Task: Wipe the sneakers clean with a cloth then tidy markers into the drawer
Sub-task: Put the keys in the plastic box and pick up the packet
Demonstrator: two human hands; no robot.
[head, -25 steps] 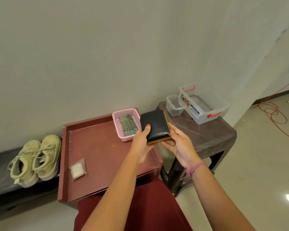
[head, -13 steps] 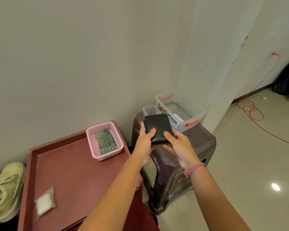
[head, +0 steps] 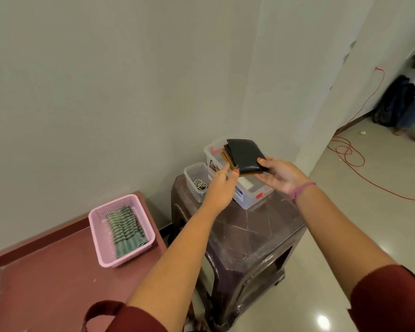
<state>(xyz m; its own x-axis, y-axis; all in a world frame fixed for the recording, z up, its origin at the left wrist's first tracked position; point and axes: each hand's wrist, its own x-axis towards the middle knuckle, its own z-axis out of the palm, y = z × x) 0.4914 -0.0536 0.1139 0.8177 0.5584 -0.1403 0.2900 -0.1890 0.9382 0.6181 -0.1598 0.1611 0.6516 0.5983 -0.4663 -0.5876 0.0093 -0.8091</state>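
Observation:
A black wallet (head: 246,154) with a brown inner edge is held above the clear plastic bin (head: 247,197) on the dark stool. My right hand (head: 279,176) grips it from the right, thumb on top and fingers beneath. My left hand (head: 222,186) pinches its near left corner between thumb and forefinger. A green striped cloth (head: 125,230) lies folded in a pink basket (head: 98,236) on the red table (head: 46,279). No sneakers or markers are in view.
A small clear container (head: 192,174) with metal rings stands left of the bin on the dark plastic stool (head: 249,238). The wall is close behind. A red cable (head: 350,154) coils on the tiled floor at right, with bags against the far wall.
Both hands carried the wallet right and away, from above the red table to over the clear bin. The view swung right, so the sneakers and the small white packet left the frame.

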